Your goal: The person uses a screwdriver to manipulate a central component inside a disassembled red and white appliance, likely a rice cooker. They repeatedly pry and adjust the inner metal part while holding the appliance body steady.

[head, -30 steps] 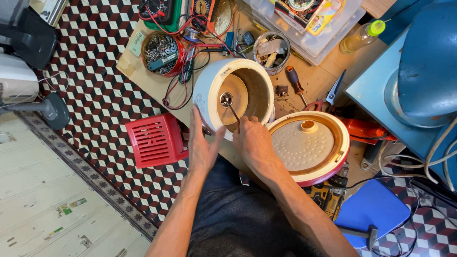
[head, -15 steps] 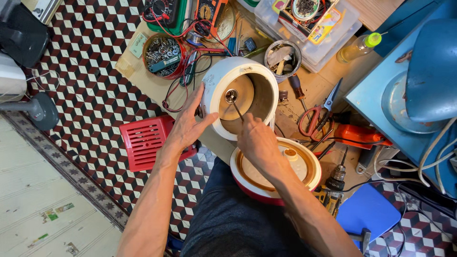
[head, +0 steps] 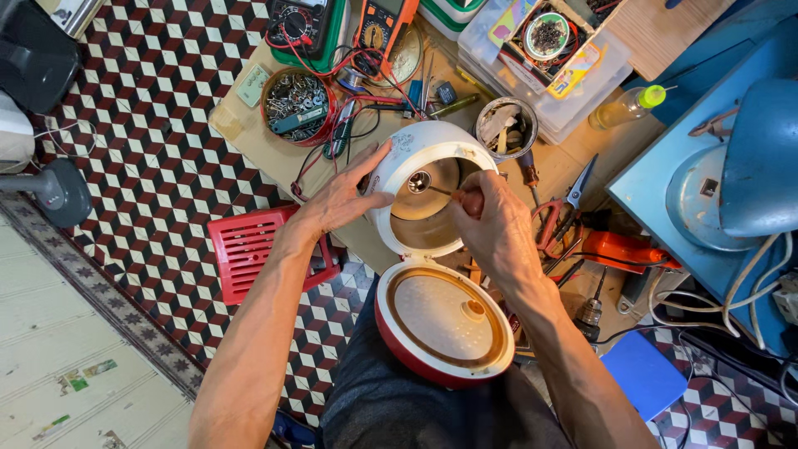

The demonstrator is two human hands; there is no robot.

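Both hands (head: 424, 208) on open rice cooker (head: 432, 199), screwdriver (head: 445, 192) inside.

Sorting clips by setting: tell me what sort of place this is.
Probably a small appliance repair bench: multimeters, a tin of screws, and an opened rice cooker held by the left hand.
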